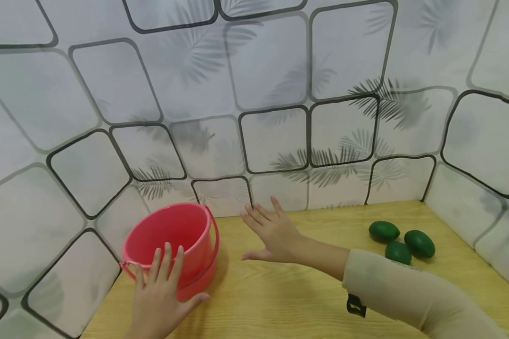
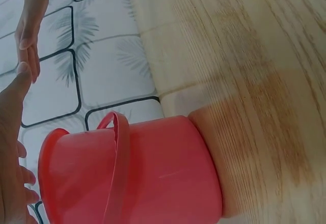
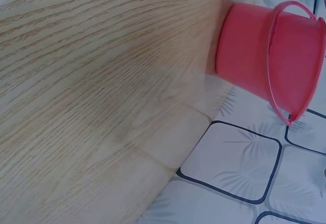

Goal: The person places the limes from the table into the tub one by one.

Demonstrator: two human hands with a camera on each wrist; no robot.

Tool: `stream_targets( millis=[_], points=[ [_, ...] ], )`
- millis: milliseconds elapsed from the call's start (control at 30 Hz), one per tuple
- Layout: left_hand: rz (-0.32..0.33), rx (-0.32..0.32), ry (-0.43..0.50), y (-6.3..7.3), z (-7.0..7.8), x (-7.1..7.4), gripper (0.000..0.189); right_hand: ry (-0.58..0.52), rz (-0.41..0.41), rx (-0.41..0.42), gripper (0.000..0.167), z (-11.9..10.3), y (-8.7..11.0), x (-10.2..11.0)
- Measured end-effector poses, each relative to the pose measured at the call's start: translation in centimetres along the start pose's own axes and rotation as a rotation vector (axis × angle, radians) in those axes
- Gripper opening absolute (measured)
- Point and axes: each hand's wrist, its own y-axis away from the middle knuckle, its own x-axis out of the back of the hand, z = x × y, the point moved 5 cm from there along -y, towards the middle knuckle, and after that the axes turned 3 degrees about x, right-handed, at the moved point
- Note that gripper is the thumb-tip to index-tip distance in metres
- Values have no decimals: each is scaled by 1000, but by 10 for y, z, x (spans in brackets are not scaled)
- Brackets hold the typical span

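A pink-red bucket [image 1: 199,245] stands upright at the left of the wooden table, its handle hanging down along its side. My left hand [image 1: 159,292] is held up at the bucket's near side with fingers spread, overlapping its rim in the head view; nothing is in it. My right hand [image 1: 275,233] hovers to the right of the bucket, fingers straight and apart, holding nothing. In the left wrist view the left hand [image 2: 12,152] shows beside the bucket's rim, and the right hand [image 2: 31,35] is farther off. The right wrist view shows the bucket [image 3: 275,56] from its other side.
Several dark green, egg-shaped fruits [image 1: 420,244] lie grouped at the right of the wooden table [image 1: 254,301]. Patterned white wall covering [image 1: 275,141] rises behind the table and along both sides. A beige sleeve with a black strap [image 1: 356,305] covers the right forearm.
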Motion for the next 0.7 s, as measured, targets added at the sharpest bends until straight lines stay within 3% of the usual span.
stream_targets(
  millis=[133,333,567,700],
  points=[
    [-4,18,-7,1,-3,2,107,3,11,16,93,-3,-6,-2],
    [-10,44,9,3,-8,-1,107,24,98,59,91,-8,-13,-3],
    [19,68,-1,6,-12,-3,109,20,310,147,78,-15,-23,-4],
    [104,48,34,7,-12,0,107,25,424,195,71,-17,-26,-8]
  ],
)
